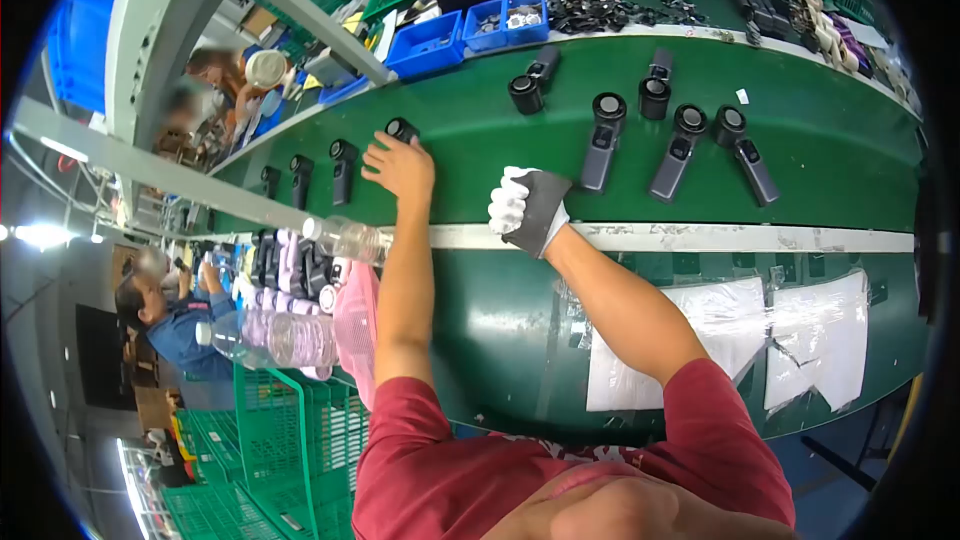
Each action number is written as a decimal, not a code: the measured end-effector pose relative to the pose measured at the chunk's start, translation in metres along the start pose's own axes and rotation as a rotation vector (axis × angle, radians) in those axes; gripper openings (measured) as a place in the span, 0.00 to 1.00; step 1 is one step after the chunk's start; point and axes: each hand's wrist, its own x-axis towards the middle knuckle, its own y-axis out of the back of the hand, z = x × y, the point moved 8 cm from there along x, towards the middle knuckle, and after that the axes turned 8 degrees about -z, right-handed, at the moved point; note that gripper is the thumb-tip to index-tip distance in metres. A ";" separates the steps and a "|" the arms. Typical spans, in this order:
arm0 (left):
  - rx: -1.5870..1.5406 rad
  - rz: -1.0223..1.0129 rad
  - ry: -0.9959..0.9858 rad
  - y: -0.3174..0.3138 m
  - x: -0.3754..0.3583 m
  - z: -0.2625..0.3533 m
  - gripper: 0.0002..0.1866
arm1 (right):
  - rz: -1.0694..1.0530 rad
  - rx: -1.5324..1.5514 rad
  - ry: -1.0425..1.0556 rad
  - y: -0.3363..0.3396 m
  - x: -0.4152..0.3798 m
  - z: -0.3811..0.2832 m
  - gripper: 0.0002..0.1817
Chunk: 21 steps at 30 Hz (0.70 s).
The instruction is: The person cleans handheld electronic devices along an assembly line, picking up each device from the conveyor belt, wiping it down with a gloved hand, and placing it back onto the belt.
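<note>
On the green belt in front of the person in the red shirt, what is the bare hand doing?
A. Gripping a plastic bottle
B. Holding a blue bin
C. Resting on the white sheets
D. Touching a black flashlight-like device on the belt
D: the left hand is bare and its fingertips reach a black device lying on the green belt, while the right hand wears a glove.
</note>
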 end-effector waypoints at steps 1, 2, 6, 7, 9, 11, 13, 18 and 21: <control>-0.115 -0.010 -0.092 0.005 -0.002 0.026 0.37 | -0.046 0.075 0.016 0.003 0.002 -0.003 0.24; -0.226 -0.029 -0.173 0.016 -0.009 0.051 0.40 | -0.047 0.068 -0.001 0.003 0.001 -0.001 0.24; -0.952 -0.598 -0.209 -0.026 -0.024 0.155 0.55 | -0.042 0.026 -0.088 -0.002 0.002 0.007 0.24; -0.933 -0.631 -0.189 -0.031 -0.024 0.174 0.55 | -0.088 0.069 -0.119 -0.001 0.002 0.009 0.24; -0.823 -0.515 -0.178 -0.046 -0.020 0.189 0.52 | -0.060 0.051 -0.049 -0.004 -0.004 -0.004 0.23; -0.939 -0.555 -0.065 -0.060 -0.016 0.182 0.47 | -0.035 -0.028 0.062 -0.007 -0.009 -0.024 0.22; -1.341 -0.366 -0.058 -0.051 -0.008 0.168 0.31 | -0.046 -0.037 0.105 -0.003 -0.007 -0.037 0.22; -1.946 -0.496 0.442 -0.010 -0.013 0.102 0.23 | -0.019 -0.032 0.042 0.004 0.000 -0.024 0.22; -2.177 -0.743 0.848 -0.043 -0.042 0.063 0.28 | 0.046 -0.047 0.030 0.007 0.000 -0.013 0.22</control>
